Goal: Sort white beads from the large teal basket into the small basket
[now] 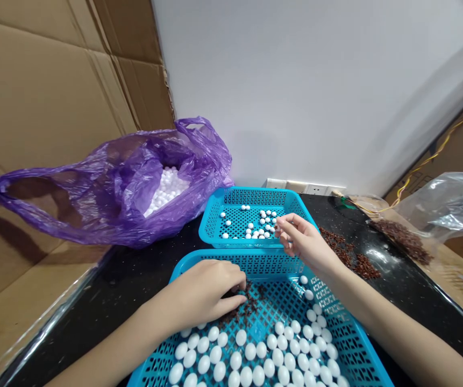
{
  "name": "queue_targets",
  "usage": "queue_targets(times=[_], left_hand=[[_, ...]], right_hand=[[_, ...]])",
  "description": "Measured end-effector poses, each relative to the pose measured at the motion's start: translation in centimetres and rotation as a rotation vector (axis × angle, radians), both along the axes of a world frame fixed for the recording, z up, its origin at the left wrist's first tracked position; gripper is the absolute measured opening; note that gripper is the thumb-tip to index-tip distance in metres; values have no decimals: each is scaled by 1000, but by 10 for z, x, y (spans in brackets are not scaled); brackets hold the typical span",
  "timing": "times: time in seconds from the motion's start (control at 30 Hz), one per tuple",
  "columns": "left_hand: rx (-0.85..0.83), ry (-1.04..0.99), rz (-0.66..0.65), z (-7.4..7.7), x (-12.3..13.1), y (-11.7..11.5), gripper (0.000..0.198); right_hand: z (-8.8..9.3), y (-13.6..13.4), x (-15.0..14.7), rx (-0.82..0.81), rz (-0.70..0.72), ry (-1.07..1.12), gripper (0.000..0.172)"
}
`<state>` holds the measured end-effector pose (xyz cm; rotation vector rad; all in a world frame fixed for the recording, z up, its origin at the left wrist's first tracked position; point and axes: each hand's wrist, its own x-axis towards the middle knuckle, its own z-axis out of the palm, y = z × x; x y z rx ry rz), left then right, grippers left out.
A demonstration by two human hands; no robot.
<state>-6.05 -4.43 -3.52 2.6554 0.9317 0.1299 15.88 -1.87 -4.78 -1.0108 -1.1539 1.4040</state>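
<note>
In the near blue plastic basket (366,344), my left hand (211,287) is curled palm down over a small heap of dark brown pieces (251,309). Its thumb and index finger close in around some of them; the other fingertips are hidden. Many smooth white balls (250,351) lie in the front and right of this basket. Above the near right corner of the far blue basket (205,228), my right hand (299,239) has thumb and fingers pinched together. What is between them is too small to make out. A few white balls (250,226) lie beneath and beside it.
A purple plastic bag (106,188) stands open at left, holding small white balls (169,188). Brown pieces (366,266) lie on the black tabletop (396,287) at right, beside a clear bag (449,207). Cardboard (45,80) stands left; wall sockets (315,189) are behind.
</note>
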Motion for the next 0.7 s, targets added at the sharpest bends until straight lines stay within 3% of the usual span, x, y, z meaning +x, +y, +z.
queue_targets(times=[0.27, 0.43, 0.6, 0.7], left_hand=[[-74, 78, -30, -6, -3, 2, 9], [-120, 42, -11, -10, -3, 3, 16], [-143, -6, -9, -10, -4, 3, 19], [-130, -54, -23, -8, -4, 2, 20]], right_hand=[[-1, 3, 2, -72, -116, 246, 34], [-1, 5, 3, -57, -114, 267, 29], [0, -7, 0, 192, 48, -130, 17], [1, -18, -3, 417, 338, -571, 8]])
